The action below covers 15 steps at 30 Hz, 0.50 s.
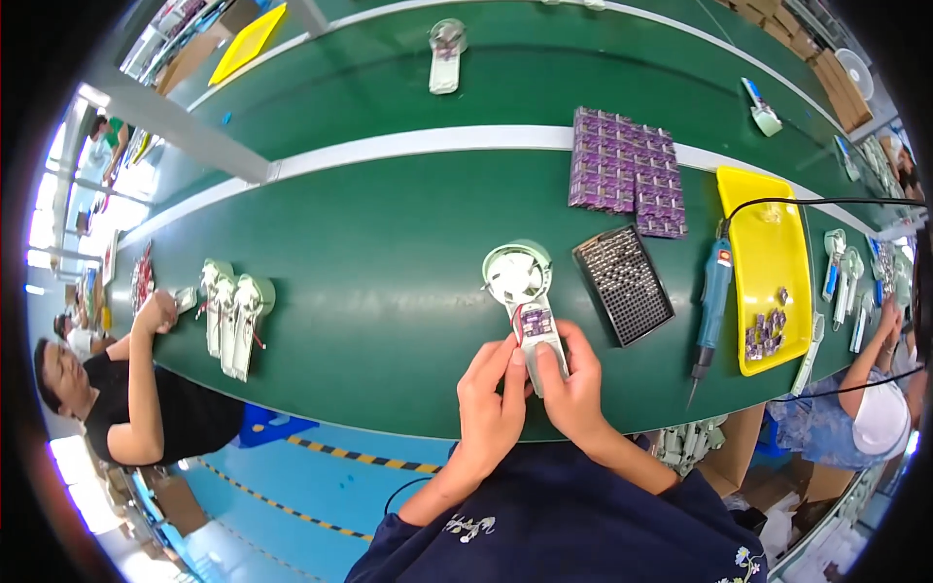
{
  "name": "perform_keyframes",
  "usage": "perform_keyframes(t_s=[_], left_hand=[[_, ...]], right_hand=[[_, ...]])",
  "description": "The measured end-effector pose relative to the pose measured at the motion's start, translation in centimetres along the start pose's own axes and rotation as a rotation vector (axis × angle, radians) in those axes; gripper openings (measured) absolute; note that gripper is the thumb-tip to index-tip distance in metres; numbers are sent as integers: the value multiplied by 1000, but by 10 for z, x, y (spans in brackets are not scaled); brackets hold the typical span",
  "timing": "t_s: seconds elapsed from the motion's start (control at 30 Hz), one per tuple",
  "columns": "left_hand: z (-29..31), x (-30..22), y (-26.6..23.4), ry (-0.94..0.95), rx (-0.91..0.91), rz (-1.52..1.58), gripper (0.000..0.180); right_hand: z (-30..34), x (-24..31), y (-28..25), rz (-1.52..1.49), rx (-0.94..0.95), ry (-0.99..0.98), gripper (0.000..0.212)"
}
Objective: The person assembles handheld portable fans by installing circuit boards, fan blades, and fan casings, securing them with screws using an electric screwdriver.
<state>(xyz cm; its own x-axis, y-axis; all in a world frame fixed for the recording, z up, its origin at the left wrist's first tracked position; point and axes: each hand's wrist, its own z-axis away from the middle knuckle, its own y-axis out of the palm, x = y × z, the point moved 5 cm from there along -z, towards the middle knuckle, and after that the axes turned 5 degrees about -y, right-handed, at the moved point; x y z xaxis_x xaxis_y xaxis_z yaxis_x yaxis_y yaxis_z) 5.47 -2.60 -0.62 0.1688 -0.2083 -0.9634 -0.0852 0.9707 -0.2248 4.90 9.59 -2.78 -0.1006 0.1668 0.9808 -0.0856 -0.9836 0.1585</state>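
Observation:
An opened handheld fan, pale green-white with a round head and a straight handle, lies on the green bench in front of me. A small purple circuit board sits in its handle, and a red wire runs beside the board. My left hand pinches the handle's left side with thumb and fingers. On the other side, my right hand grips the handle's lower end, its thumb laid over the inside. What lies under the thumbs is hidden.
Right of the fan are a black tray of small screws, a stack of purple boards, a teal electric screwdriver and a yellow tray with small parts. Several fan housings lie left, near a co-worker. Another person works at right.

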Motion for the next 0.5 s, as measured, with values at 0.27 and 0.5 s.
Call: perform_keyframes(t_s=[0.27, 0.5], left_hand=[[7, 6, -13, 198, -179, -44, 18], [-4, 23, -85, -36, -400, 95, 19]], right_hand=[[5, -8, 15, 170, 54, -220, 22], [16, -11, 49, 142, 344, -167, 46]])
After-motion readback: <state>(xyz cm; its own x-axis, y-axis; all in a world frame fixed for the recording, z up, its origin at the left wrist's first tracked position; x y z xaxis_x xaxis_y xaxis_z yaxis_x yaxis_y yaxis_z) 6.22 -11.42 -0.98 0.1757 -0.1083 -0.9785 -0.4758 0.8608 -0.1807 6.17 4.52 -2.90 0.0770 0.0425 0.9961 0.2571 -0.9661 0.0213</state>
